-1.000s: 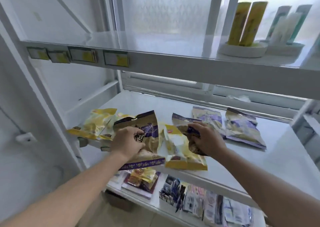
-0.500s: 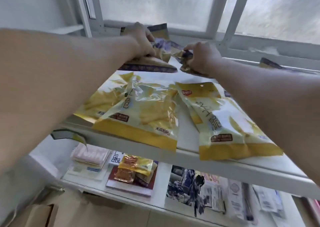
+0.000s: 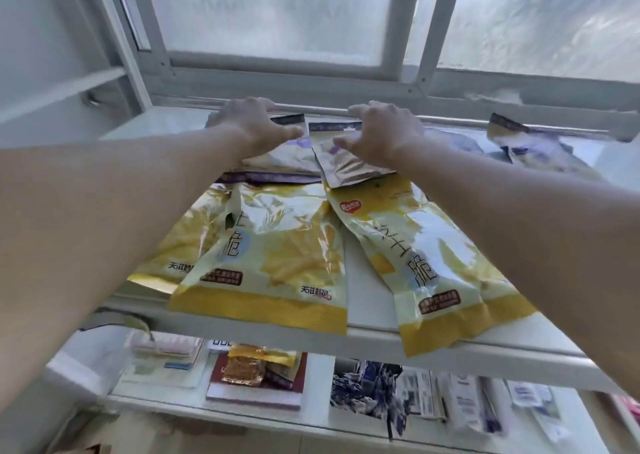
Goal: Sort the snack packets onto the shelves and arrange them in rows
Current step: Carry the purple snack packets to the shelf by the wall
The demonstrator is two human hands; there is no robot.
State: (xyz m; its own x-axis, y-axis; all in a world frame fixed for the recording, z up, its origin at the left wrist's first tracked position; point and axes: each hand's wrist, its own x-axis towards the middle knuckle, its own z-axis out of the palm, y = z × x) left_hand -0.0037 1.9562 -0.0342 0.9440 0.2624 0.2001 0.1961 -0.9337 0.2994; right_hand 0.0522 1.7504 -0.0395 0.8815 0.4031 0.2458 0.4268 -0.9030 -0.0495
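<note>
step: row nearest window (image 3: 277,13) | left hand (image 3: 256,124) spread flat on left packet (image 3: 287,157) | right hand (image 3: 377,135) spread flat on right packet (image 3: 349,171) | advice: slide both square to window, no overlap

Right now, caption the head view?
Left hand and right hand spread open over brown-purple packets behind yellow packets on the shelf.

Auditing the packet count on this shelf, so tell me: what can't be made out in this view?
- Head view: the two brown-purple packets' fronts, covered by the left hand and right hand.
- Leftmost yellow packet: mostly behind the left forearm and an overlapping packet.
- Far-right purple packets: blurred, number unclear.
- Lower shelf goods: blurred, partly cut off by the upper shelf's edge.
</note>
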